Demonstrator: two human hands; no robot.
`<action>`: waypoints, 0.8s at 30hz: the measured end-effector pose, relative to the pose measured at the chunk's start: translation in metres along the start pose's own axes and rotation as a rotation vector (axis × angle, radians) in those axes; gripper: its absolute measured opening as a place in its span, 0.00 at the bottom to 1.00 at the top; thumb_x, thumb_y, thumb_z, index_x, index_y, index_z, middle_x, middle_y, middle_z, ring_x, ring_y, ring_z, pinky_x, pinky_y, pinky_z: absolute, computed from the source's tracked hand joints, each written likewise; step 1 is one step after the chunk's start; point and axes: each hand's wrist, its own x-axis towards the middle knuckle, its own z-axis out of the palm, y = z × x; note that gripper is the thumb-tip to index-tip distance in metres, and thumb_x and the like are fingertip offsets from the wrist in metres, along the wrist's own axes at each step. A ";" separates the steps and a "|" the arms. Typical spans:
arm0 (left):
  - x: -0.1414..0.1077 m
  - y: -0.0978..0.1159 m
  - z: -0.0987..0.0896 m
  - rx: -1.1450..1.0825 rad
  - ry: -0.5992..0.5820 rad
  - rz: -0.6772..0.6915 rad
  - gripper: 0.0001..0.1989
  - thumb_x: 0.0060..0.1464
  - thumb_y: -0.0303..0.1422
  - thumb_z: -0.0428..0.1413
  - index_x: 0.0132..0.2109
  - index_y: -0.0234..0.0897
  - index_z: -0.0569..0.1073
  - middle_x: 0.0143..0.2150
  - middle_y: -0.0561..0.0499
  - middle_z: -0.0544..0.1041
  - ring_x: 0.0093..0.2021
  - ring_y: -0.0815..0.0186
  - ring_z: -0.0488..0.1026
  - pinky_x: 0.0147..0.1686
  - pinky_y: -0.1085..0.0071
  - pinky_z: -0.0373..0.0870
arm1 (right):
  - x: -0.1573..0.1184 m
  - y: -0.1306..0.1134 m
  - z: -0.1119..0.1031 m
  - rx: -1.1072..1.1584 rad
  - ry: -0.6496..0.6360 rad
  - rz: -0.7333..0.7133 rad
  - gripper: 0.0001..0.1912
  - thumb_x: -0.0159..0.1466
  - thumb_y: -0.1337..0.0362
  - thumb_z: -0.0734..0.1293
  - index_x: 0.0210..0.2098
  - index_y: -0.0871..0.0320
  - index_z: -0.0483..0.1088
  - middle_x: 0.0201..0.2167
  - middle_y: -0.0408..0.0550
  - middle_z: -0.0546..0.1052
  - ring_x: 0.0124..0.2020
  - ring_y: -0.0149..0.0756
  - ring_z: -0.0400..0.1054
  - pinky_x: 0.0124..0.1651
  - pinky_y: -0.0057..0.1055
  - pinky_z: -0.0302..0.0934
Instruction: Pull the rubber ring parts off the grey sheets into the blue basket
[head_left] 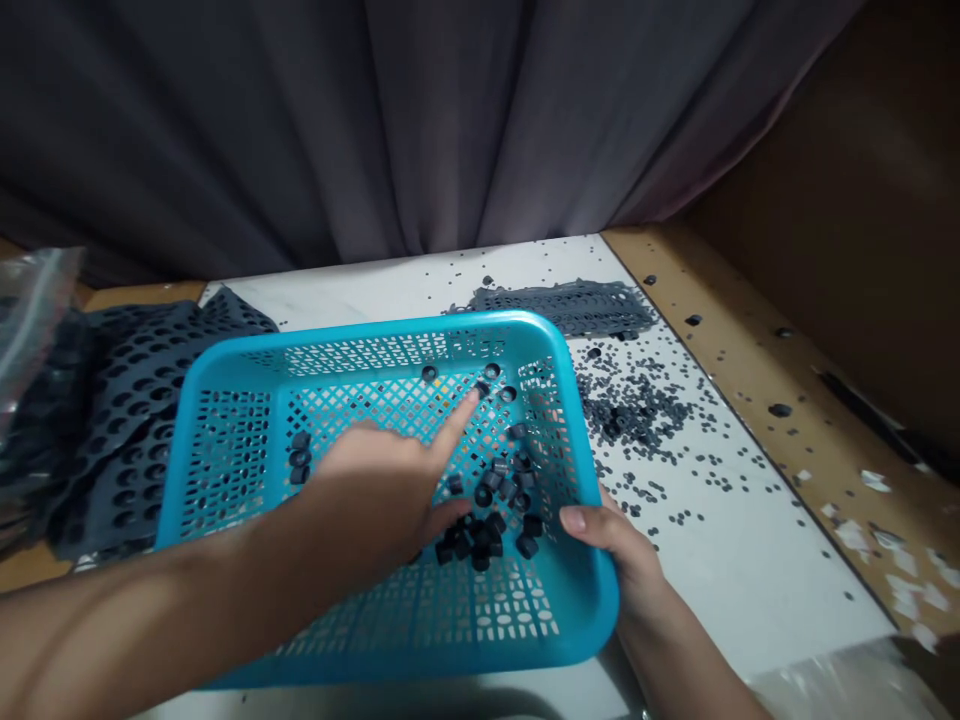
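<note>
A blue plastic basket (382, 334) with lattice walls fills the middle of the view. My right hand (624, 545) grips its right rim, thumb on top and the other fingers hidden behind the wall. Inside, my left hand (390, 470) reaches over the bottom, holding nothing; its index finger points out and touches a small black rubber piece (483, 388), while its thumb stands apart. Several short black rubber cylinders (480, 545) lie in a loose cluster at the basket's right side. A few more black pieces (300, 458) rest left of my left hand.
Perforated black rubber sheets (127, 400) and a clear zip bag (34, 330) of dark pieces lie left. Behind the basket is a perforated rubber strip (570, 305). Tiny black discs (637, 405) litter the white board (757, 570). A grey curtain (435, 120) hangs behind.
</note>
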 end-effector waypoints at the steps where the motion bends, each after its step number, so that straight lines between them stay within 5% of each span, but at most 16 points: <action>1: -0.001 -0.002 0.001 0.014 -0.014 -0.035 0.39 0.56 0.46 0.47 0.67 0.33 0.42 0.20 0.47 0.73 0.21 0.54 0.71 0.22 0.63 0.60 | 0.000 0.000 0.000 0.000 0.003 -0.008 0.37 0.49 0.61 0.66 0.58 0.52 0.58 0.49 0.47 0.74 0.56 0.50 0.62 0.58 0.47 0.54; 14: -0.021 -0.005 0.006 0.012 -0.124 -0.104 0.37 0.57 0.47 0.44 0.66 0.32 0.43 0.21 0.46 0.73 0.22 0.56 0.72 0.24 0.64 0.61 | 0.005 -0.001 -0.005 -0.036 -0.034 -0.044 0.35 0.49 0.61 0.65 0.57 0.53 0.60 0.51 0.48 0.72 0.56 0.50 0.62 0.58 0.48 0.54; 24: -0.010 -0.013 0.002 0.025 0.019 -0.072 0.38 0.58 0.46 0.44 0.67 0.29 0.40 0.20 0.47 0.72 0.20 0.57 0.69 0.20 0.66 0.57 | 0.003 0.001 0.000 0.016 -0.021 -0.057 0.34 0.49 0.62 0.65 0.57 0.52 0.60 0.47 0.47 0.75 0.54 0.49 0.64 0.57 0.47 0.56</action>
